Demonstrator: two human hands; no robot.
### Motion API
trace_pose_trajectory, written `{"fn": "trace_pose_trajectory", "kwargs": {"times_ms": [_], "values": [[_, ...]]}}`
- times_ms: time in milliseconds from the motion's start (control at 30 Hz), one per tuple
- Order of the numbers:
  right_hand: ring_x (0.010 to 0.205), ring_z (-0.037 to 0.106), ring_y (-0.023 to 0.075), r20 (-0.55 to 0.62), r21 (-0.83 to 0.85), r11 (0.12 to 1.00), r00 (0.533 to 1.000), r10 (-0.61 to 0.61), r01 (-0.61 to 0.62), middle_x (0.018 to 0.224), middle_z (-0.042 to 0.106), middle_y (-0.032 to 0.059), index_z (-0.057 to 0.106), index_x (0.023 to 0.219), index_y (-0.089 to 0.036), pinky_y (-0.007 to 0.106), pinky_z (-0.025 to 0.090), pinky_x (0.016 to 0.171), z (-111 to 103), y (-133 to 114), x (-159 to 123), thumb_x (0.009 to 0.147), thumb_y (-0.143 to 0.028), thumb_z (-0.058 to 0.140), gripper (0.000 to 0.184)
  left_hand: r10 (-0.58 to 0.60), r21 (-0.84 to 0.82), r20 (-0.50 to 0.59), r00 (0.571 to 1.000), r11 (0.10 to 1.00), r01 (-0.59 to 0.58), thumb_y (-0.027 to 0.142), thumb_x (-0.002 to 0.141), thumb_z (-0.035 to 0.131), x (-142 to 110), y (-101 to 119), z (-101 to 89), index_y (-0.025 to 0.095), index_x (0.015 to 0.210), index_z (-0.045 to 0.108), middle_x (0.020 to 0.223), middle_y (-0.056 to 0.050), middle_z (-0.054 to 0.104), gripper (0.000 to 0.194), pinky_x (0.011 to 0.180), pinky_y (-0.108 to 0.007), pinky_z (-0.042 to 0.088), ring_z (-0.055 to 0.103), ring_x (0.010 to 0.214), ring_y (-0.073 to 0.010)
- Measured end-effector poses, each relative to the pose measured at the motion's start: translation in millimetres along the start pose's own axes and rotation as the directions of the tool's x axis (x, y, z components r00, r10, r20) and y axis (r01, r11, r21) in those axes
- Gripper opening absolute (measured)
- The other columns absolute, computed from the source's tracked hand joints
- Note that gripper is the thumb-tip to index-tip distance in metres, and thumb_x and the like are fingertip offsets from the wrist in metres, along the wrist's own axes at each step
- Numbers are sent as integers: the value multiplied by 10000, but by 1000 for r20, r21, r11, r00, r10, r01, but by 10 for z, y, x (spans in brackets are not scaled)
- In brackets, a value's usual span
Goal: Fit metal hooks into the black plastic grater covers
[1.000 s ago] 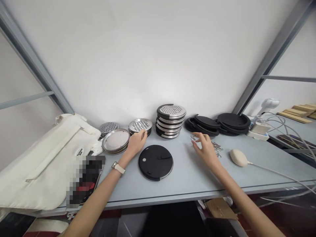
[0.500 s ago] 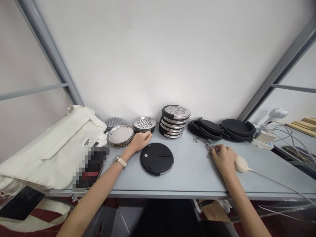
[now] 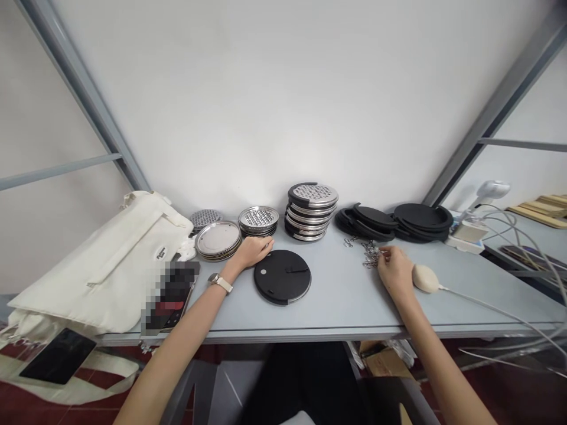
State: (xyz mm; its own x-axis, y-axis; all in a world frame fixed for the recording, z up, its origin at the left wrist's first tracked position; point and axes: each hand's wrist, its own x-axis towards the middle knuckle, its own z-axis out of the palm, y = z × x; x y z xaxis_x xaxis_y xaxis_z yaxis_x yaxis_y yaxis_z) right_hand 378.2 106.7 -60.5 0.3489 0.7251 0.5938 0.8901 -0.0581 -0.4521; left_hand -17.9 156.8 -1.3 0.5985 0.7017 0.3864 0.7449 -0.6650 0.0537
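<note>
At the middle of the table lies a black round disc with a pale dot, a slot and a metal rim showing at its lower right. My left hand, a watch on its wrist, rests at the disc's upper left edge with its fingers curled closed; whatever they may hold is hidden. To the right, my right hand has its fingers drawn together on the edge of a pile of small metal hooks. Two more hooks lie just left of that pile.
Behind stand a stack of metal grater discs with black holders, grater plates and plain metal discs. Black round holders sit back right. A cream corded device, a white bag and a phone flank the work area.
My right hand has moved right, from over the loose hooks to the right side of the hook pile. My left hand stays by the black disc. The view has shifted slightly.
</note>
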Motion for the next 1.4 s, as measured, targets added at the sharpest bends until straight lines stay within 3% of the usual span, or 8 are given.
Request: {"fn": "trace_pose_trajectory", "kwargs": {"times_ms": [400,533,667,767,833,1033,1200,1400], "values": [[829,555,236,-112,217,975,993,-25,49,896,599,122,547,949,-150,404,445,799,-194,-286,6,818,-292,405,240,22,38,-4,1000,999,-22,299,973,331,-4,30,-44,169,767,560,666,-36,587,335,595,-256,319,558,617,-154],[750,585,214,36,467,880,996,83,-91,862,616,100,547,942,-166,395,474,722,-181,-532,5,836,-388,458,262,36,30,-16,999,999,-36,292,972,329,-4,42,-54,166,764,553,669,-38,582,330,594,-259,323,555,617,-154],[661,589,166,191,587,807,980,-61,-64,757,606,23,537,996,-196,312,489,643,-146,-1025,-117,817,-456,536,316,75,3,-32,997,997,-75,276,955,354,-31,112,-87,165,842,556,697,-28,577,257,606,-254,339,546,622,-143],[659,559,152,378,741,663,883,-279,-108,711,560,-8,512,1047,-194,302,473,667,-77,-1385,-329,839,-453,538,333,118,-17,-36,992,993,-119,286,931,399,-56,203,-122,171,916,548,731,-15,571,189,621,-244,357,542,644,-135],[669,544,150,459,765,620,823,-334,-174,708,545,-11,530,1028,-189,285,461,652,-1,-1517,-467,837,-455,544,328,154,-30,-41,987,987,-155,300,916,421,-63,273,-144,174,909,543,750,-14,564,175,622,-244,365,541,669,-140],[634,534,148,488,741,633,827,-280,-224,680,548,-6,571,947,-179,278,452,618,182,-1444,-592,841,-450,515,297,233,-236,-53,971,942,-239,303,893,500,-34,517,-199,184,950,537,868,-25,585,137,715,-255,420,564,795,-156],[631,539,149,495,712,662,836,-238,-234,683,567,1,562,868,-185,276,444,620,164,-1398,-580,842,-396,485,227,279,-380,34,960,892,-246,315,869,578,-7,702,-195,187,1041,533,988,-48,596,219,822,-289,432,563,937,-188],[606,511,139,478,679,708,850,-223,-196,673,560,-13,568,836,-190,265,396,603,102,-1464,-596,802,-305,505,135,211,-517,17,977,839,-172,221,864,572,3,782,-143,180,1001,509,905,-16,594,157,767,-261,449,565,824,-148]]}}
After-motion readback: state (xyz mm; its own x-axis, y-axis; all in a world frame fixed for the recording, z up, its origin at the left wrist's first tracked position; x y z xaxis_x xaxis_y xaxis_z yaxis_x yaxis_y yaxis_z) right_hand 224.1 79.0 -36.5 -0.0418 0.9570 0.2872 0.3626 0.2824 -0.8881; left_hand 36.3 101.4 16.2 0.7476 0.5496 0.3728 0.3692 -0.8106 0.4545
